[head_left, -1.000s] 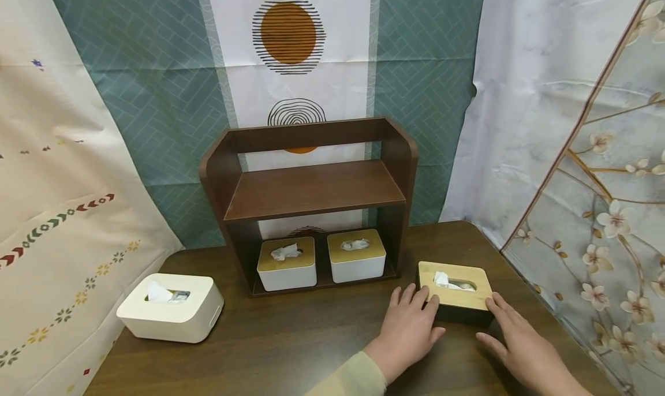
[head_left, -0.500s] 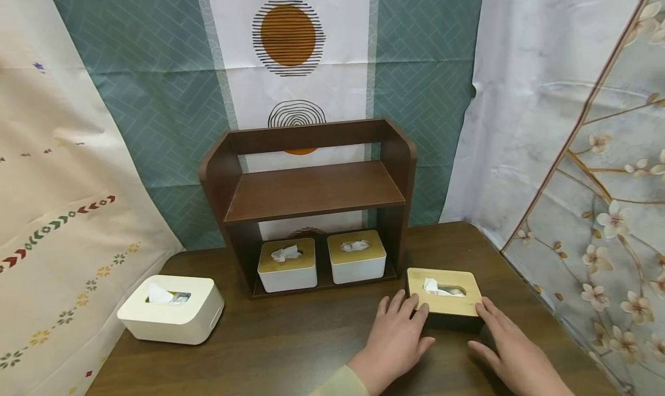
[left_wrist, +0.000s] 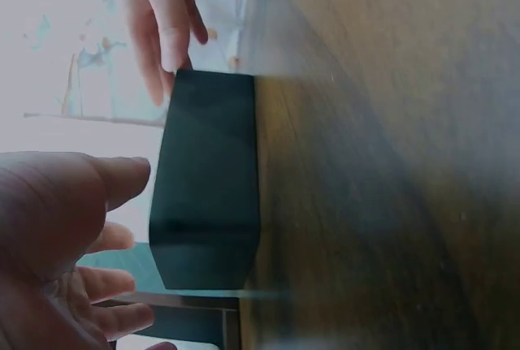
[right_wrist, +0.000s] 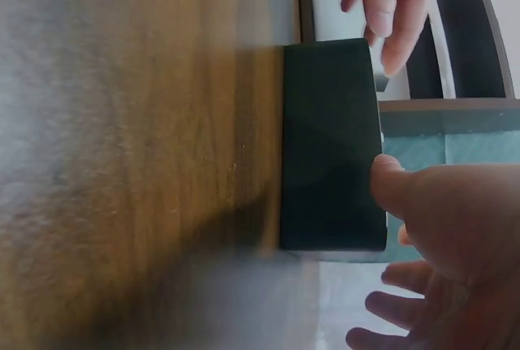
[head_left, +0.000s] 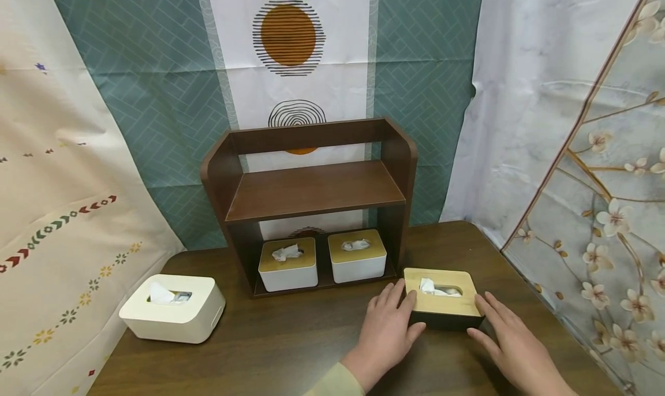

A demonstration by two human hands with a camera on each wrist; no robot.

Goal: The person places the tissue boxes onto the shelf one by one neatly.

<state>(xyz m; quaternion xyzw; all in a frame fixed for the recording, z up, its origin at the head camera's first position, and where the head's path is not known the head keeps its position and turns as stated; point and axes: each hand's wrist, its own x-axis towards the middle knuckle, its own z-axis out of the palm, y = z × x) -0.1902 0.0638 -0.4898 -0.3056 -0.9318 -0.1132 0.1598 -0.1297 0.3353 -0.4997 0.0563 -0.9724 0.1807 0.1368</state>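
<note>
A black tissue box [head_left: 441,298] with a light wooden lid and a white tissue in its oval slot sits on the table to the right of the shelf. My left hand [head_left: 383,332] is at its left side, fingers extended, with fingertips right by the lid's corner. On the other side my right hand [head_left: 514,344] has straight, spread fingers close to the lid's right edge. The left wrist view shows the left thumb and fingers [left_wrist: 106,285] apart from the box's dark side [left_wrist: 207,179]. In the right wrist view, the right thumb [right_wrist: 394,186] overlaps the box's edge.
Two white tissue boxes with wooden lids, the left one [head_left: 288,275] and the right one [head_left: 358,266], stand in the lower level of a brown shelf [head_left: 317,188]. A cream tissue box [head_left: 176,321] stands at the table's left. Patterned curtains [head_left: 582,211] hang behind and beside the table.
The black tissue box has slid left and slightly nearer, close to the shelf's right side. Both hands moved left along with it, and the left fingertips have come off the lid's front corner.
</note>
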